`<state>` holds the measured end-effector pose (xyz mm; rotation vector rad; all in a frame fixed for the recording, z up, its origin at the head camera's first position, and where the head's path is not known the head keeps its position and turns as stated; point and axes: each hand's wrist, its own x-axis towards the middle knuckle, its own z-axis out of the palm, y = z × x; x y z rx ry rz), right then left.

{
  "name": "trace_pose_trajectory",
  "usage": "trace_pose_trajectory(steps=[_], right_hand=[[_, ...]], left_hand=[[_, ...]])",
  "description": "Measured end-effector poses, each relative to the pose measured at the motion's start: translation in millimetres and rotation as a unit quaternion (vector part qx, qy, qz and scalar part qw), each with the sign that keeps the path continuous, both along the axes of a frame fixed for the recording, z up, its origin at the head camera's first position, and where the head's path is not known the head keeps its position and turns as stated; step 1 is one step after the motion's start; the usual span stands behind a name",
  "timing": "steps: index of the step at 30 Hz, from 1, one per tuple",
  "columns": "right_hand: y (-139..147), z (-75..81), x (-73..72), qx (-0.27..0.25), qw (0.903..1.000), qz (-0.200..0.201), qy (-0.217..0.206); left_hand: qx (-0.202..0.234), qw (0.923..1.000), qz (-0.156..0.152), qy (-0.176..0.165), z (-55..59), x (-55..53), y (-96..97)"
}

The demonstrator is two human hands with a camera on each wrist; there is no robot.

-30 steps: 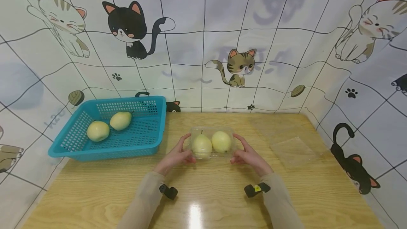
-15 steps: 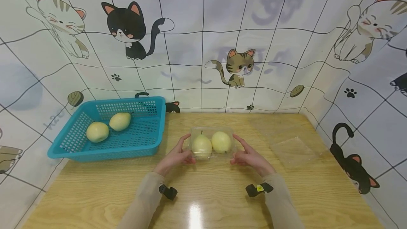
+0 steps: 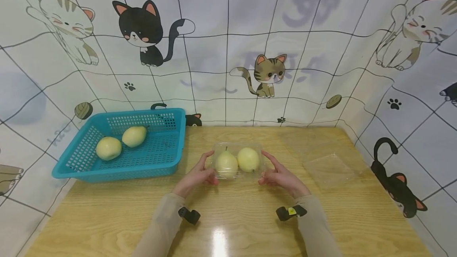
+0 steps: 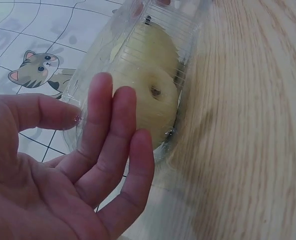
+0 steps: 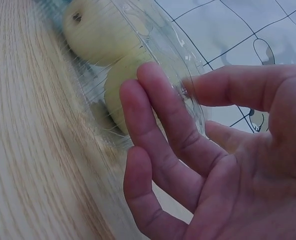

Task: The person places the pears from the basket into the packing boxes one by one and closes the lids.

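Observation:
A clear plastic fruit box (image 3: pixel 238 144) stands mid-table with two pale yellow pears inside, a left pear (image 3: pixel 226 165) with its stem up and a right pear (image 3: pixel 248 160). My left hand (image 3: pixel 198 175) grips the box's left end, index finger at the far corner and thumb toward the near one. At the opposite end my right hand (image 3: pixel 282 175) holds it in the same way. In the left wrist view the thumb (image 4: pixel 50 112) presses the plastic edge. The right thumb (image 5: pixel 227 87) meets the rim in the right wrist view, the other fingers bent alongside the wall.
A blue perforated basket (image 3: pixel 171 167) sits at the back left, holding two more pears (image 3: pixel 108 148). Thin clear plastic pieces (image 3: pixel 332 169) lie on the wooden table (image 3: pixel 235 217) at the right. A cat-patterned sheet (image 3: pixel 210 50) walls the back and sides.

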<state>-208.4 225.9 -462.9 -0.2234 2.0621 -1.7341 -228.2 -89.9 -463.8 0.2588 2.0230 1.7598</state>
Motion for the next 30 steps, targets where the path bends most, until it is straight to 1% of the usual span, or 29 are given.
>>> trace_pose_trajectory(steps=[9,14,18,22,27,30], right_hand=[[-0.8,1.9,1.2,0.001,1.0,-0.001,-0.003],[0.5,0.9,1.2,-0.009,0.9998,0.015,0.003],[1.9,0.9,1.4,-0.019,0.9993,0.033,0.001],[3.4,1.4,1.9,-0.021,0.9988,0.042,0.011],[1.1,2.9,6.1,-0.003,0.999,0.02,0.04],[-3.5,3.5,10.1,0.001,0.9983,-0.006,0.059]], left_hand=[[0.016,0.9998,-0.008,-0.011,-1.3,0.6,-1.6],[0.014,0.9997,-0.015,-0.01,0.2,2.5,-5.0],[0.021,0.9995,-0.023,-0.009,1.4,4.4,-7.2],[0.029,0.9991,-0.029,-0.005,1.8,5.6,-8.4],[0.034,0.9988,-0.034,0.008,-1.1,6.8,-8.4],[0.037,0.9987,-0.027,0.022,-2.5,8.9,-7.2]])
